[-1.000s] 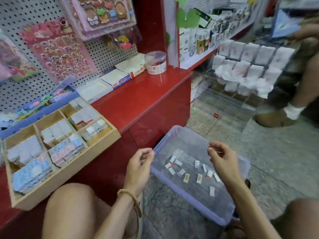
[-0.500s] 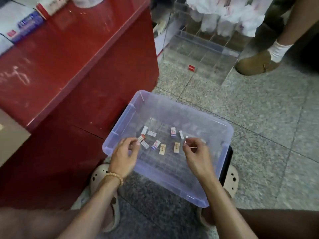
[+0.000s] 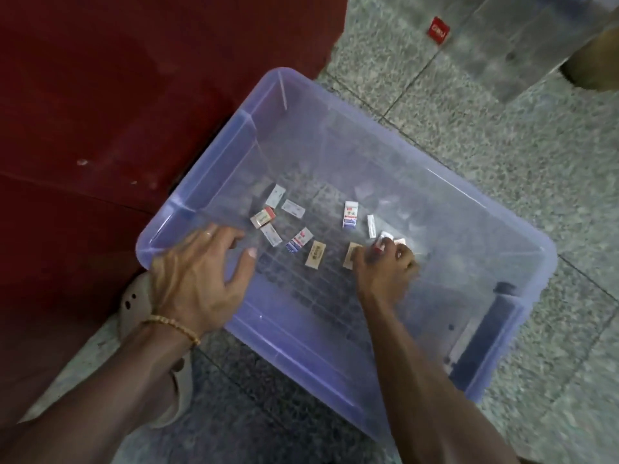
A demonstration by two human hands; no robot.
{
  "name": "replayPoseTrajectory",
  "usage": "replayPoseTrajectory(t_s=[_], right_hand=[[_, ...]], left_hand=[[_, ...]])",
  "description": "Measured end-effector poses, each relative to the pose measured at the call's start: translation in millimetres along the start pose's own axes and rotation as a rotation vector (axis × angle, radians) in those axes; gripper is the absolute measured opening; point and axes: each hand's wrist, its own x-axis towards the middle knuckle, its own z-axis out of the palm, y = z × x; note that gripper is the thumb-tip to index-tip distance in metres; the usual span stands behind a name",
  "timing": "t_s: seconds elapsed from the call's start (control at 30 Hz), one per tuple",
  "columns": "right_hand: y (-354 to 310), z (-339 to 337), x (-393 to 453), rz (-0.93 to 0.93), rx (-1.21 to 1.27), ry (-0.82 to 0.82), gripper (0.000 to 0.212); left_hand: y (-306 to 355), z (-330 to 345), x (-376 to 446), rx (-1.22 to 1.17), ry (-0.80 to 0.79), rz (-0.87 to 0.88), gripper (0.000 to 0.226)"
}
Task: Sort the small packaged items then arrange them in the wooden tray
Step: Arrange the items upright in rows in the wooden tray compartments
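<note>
Several small packaged items lie on the floor of a clear bluish plastic bin (image 3: 522,236): a white-and-blue one (image 3: 350,214), a tan one (image 3: 315,253), a red-and-tan one (image 3: 263,218). My left hand (image 3: 197,279) reaches over the bin's near-left rim, fingers spread and relaxed, holding nothing. Inside the bin, my right hand (image 3: 385,272) has its fingers curled round small white-and-red packets (image 3: 385,237) at its fingertips. The wooden tray is out of view.
The bin stands on a speckled tile floor (image 3: 502,135) against a red counter front (image 3: 117,95). A red tag (image 3: 439,30) lies on the floor beyond. A pale shoe (image 3: 134,296) sits under my left wrist.
My view dropped from the counter and wooden tray down to the bin. Both hands went down into the bin; the right one closed on packets at the right of the pile.
</note>
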Motion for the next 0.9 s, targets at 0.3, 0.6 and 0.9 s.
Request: replayPoseTrajectory(t_s=[0.3,0.6,0.9], right_hand=[[-16,36,-19,-0.52,-0.162,-0.156,0.063],[7,70,-4,-0.801,-0.344,-0.272,0.098],[-23,86,22,-1.049,-0.402,-0.147,0.066]], left_hand=[[-2,2,-1,-0.016,0.059,0.023,0.033],[-3,6,-2,-0.035,0.11,0.043,0.03],[-3,5,-2,-0.015,0.109,0.052,0.027]])
